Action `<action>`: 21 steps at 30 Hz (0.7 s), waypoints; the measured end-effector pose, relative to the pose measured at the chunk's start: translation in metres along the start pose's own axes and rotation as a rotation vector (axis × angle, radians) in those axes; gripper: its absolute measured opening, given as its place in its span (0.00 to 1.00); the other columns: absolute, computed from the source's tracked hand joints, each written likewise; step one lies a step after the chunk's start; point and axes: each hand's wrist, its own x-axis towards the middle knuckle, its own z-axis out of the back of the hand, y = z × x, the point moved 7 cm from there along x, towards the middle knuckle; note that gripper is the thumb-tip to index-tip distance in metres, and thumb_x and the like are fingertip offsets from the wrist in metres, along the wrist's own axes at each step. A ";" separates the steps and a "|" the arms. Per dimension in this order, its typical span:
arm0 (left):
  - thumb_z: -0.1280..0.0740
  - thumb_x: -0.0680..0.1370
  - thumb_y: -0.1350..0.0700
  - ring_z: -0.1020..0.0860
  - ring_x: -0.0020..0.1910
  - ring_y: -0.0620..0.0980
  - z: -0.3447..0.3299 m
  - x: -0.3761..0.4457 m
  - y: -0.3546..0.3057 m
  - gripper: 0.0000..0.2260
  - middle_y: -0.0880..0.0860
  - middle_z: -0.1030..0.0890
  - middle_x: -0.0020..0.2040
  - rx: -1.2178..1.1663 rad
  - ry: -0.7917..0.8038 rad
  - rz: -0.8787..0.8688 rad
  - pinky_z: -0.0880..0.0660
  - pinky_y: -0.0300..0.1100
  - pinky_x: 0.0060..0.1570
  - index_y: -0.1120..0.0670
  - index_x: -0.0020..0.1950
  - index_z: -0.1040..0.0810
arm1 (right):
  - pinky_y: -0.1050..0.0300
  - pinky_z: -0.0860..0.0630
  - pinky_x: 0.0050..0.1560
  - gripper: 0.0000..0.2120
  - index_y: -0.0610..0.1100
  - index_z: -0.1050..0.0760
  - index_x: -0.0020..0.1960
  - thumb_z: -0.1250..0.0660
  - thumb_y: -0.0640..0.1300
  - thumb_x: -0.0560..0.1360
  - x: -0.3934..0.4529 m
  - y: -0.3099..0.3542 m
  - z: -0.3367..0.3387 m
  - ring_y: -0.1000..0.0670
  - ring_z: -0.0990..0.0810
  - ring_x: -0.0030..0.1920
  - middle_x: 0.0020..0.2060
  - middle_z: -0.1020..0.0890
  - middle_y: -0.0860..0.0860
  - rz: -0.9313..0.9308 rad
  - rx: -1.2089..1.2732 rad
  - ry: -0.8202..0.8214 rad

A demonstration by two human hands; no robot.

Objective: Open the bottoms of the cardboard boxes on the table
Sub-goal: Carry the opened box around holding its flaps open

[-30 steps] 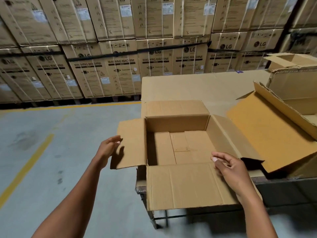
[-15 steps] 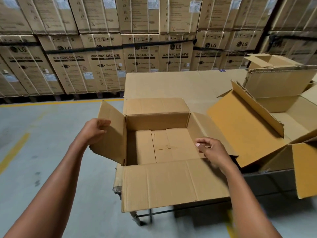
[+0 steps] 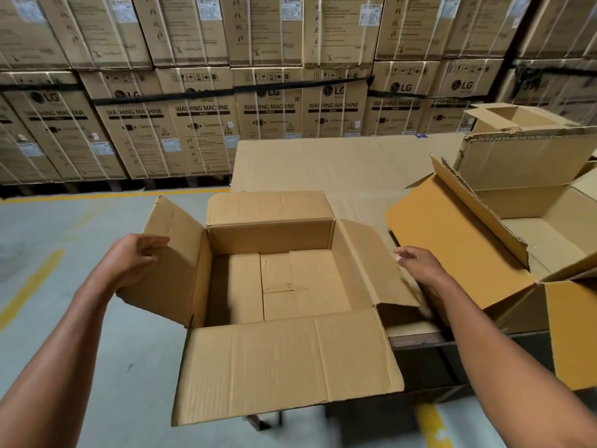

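An open-topped cardboard box [image 3: 277, 236] sits at the table's near left corner, partly overhanging the edge. Its four top flaps are spread outward. Inside, the bottom flaps [image 3: 307, 286] lie folded flat and closed. My left hand [image 3: 135, 258] is curled against the outer face of the left flap [image 3: 181, 253], which stands tilted upward. My right hand [image 3: 418, 265] grips the outer edge of the right flap [image 3: 365, 270]. A second open box [image 3: 452, 240] lies to the right, its large flap leaning toward my right hand.
The table [image 3: 323, 163] is covered with a flat cardboard sheet. A third open box [image 3: 517, 116] stands at the far right. Stacked washing machine cartons [image 3: 203, 124] wall off the back. Concrete floor with a yellow line [image 3: 29, 286] lies to the left.
The left flap has swung up from flat to tilted under my left hand. My right hand moved from the front right corner out to the right flap's edge.
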 end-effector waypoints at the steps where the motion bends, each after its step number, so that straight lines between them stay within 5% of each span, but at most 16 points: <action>1: 0.35 0.73 0.75 0.22 0.64 0.56 0.000 0.000 -0.003 0.24 0.56 0.19 0.63 -0.003 0.008 -0.007 0.31 0.43 0.61 0.60 0.67 0.21 | 0.57 0.32 0.63 0.14 0.48 0.22 0.66 0.35 0.42 0.81 0.003 0.000 -0.003 0.48 0.25 0.65 0.67 0.22 0.47 0.005 0.003 0.042; 4: 0.36 0.73 0.76 0.23 0.66 0.56 -0.001 0.000 -0.015 0.25 0.56 0.20 0.64 -0.020 0.010 -0.031 0.31 0.45 0.64 0.59 0.68 0.22 | 0.53 0.37 0.69 0.18 0.53 0.25 0.69 0.37 0.40 0.82 0.009 -0.005 -0.012 0.45 0.34 0.75 0.74 0.30 0.48 -0.005 0.022 0.158; 9: 0.38 0.74 0.76 0.23 0.66 0.56 -0.003 0.003 -0.022 0.26 0.56 0.20 0.65 -0.041 -0.005 -0.052 0.27 0.53 0.66 0.57 0.68 0.22 | 0.51 0.42 0.74 0.24 0.62 0.24 0.66 0.40 0.35 0.81 0.012 -0.019 -0.026 0.47 0.38 0.77 0.76 0.32 0.51 -0.014 0.072 0.227; 14: 0.36 0.75 0.74 0.24 0.67 0.57 -0.002 0.008 -0.022 0.25 0.56 0.21 0.66 -0.014 0.040 -0.039 0.26 0.53 0.65 0.56 0.69 0.23 | 0.53 0.44 0.74 0.23 0.54 0.25 0.70 0.40 0.34 0.81 0.013 -0.026 -0.032 0.49 0.37 0.77 0.73 0.29 0.54 0.000 0.126 0.251; 19: 0.36 0.75 0.74 0.24 0.68 0.56 -0.001 0.007 -0.024 0.25 0.56 0.21 0.67 -0.017 0.049 -0.029 0.26 0.51 0.64 0.56 0.69 0.23 | 0.63 0.35 0.63 0.21 0.46 0.21 0.64 0.37 0.28 0.78 0.001 0.015 0.002 0.49 0.30 0.71 0.62 0.22 0.52 0.144 0.157 0.117; 21: 0.36 0.76 0.74 0.24 0.68 0.56 -0.002 0.006 -0.023 0.24 0.55 0.21 0.67 -0.014 0.049 -0.029 0.26 0.50 0.64 0.56 0.68 0.23 | 0.60 0.32 0.66 0.20 0.46 0.21 0.65 0.35 0.29 0.78 -0.003 0.042 0.019 0.50 0.28 0.69 0.59 0.20 0.53 0.204 0.136 0.125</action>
